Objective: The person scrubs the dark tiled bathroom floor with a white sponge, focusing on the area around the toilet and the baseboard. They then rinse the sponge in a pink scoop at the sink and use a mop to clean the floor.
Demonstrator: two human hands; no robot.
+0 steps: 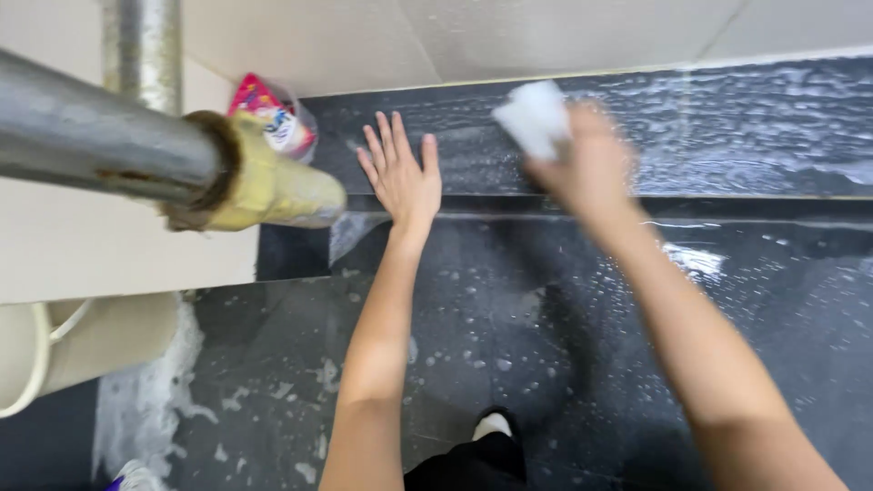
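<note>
My left hand point(400, 173) lies flat with fingers spread on a wet, soapy black stone ledge point(727, 127). My right hand point(587, 164) is blurred by motion and grips a white sponge or cloth point(535, 116) pressed on the same ledge, to the right of the left hand. Soap foam streaks the ledge around the cloth. Below the ledge, the dark stone floor point(509, 336) is wet and dotted with suds.
A grey metal pipe point(82, 136) with a yellowish fitting point(264, 182) juts in from the left, close to the camera. A colourful plastic packet point(273, 118) sits in the ledge's corner. A cream bucket point(55, 350) stands lower left. My foot point(491, 427) shows below.
</note>
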